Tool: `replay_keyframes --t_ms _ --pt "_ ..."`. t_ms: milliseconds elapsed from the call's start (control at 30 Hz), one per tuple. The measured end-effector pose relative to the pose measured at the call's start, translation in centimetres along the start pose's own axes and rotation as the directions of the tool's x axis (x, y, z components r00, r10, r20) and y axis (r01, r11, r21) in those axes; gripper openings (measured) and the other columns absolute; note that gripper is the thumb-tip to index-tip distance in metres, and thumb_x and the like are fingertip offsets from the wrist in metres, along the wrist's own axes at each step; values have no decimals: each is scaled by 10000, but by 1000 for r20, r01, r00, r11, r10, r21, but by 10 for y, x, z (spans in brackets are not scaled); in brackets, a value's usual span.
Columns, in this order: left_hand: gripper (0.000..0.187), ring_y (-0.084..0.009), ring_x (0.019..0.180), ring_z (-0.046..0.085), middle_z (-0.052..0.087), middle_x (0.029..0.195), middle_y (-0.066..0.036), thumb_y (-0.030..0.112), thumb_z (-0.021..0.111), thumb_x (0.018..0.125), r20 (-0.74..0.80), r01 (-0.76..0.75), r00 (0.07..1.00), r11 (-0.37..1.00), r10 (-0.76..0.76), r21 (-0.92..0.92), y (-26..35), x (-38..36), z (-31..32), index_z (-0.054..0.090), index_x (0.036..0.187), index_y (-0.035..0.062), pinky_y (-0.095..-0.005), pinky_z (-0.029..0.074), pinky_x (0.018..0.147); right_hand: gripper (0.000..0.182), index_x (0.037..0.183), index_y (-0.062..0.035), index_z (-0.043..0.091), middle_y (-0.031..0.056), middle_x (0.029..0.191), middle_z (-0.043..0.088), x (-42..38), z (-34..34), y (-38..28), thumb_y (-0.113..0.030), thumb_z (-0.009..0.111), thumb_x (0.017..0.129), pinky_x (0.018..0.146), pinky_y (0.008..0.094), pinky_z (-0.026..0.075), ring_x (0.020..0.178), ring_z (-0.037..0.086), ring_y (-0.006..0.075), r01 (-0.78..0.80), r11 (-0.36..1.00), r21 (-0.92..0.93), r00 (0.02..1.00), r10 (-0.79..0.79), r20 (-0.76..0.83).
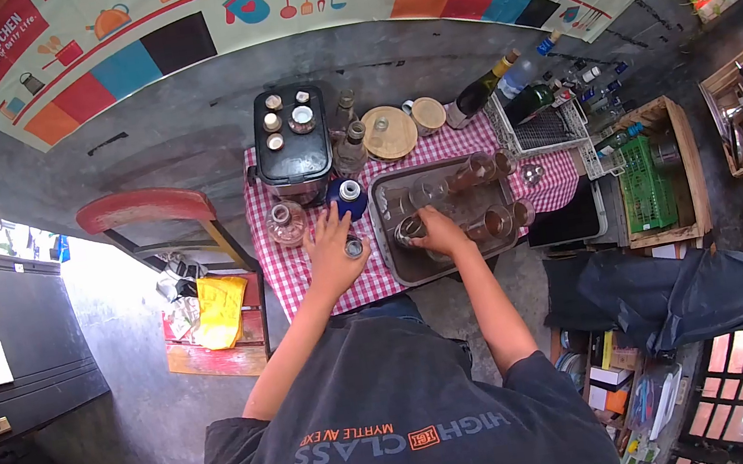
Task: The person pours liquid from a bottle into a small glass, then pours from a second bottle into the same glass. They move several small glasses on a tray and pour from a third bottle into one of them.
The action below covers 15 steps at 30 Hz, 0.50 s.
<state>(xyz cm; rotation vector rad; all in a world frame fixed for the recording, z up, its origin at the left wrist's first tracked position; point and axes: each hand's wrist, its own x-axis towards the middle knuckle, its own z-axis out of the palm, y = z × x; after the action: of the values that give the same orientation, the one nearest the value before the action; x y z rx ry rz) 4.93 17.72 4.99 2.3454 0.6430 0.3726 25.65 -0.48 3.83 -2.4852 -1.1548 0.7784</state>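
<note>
My left hand (333, 253) is over the checked tablecloth with its fingers spread. Its fingertips are right at a dark blue bottle (350, 201) with a white neck. A small clear glass (353, 248) stands between its thumb side and the tray. To its left is a round clear glass bottle (286, 222). In the grey-brown tray (395, 267), my right hand (440, 231) has its fingers wrapped round a drinking glass (408, 230) near the left side. Another clear glass (427, 190) is behind it, and several brownish glasses (496, 222) fill the tray's right part.
A black lidded container (293, 139) with small jars on top stands at the back left. Clear bottles (350, 151), a round wooden board (389, 132) and a dark wine bottle (478, 95) line the back. A white wire rack (557, 135) of bottles is right; a red chair (213, 321) is left.
</note>
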Motion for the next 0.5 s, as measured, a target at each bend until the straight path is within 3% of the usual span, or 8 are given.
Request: replay_keyframes --t_ms 100,500 --pt "666 -386 1392 411 388 1590 -200 442 683 852 -50 -61 997 998 62 24 -4 0 3 591 1371 34 -644 223 1134 600 1249 20 592 202 1260 598 2 -1 0 -212 844 757 1004 444 492 1187 599 393 -4 1000 -7 1000 4 22" --pt "643 -379 1352 427 388 1588 -202 409 700 820 -69 -58 996 998 58 -1 -4 -1 5 626 1318 8 -624 234 1132 608 1265 9 598 227 1300 588 3 -7 -3 -259 832 772 1023 448 489 1212 590 402 -17 998 -61 998 21 67"
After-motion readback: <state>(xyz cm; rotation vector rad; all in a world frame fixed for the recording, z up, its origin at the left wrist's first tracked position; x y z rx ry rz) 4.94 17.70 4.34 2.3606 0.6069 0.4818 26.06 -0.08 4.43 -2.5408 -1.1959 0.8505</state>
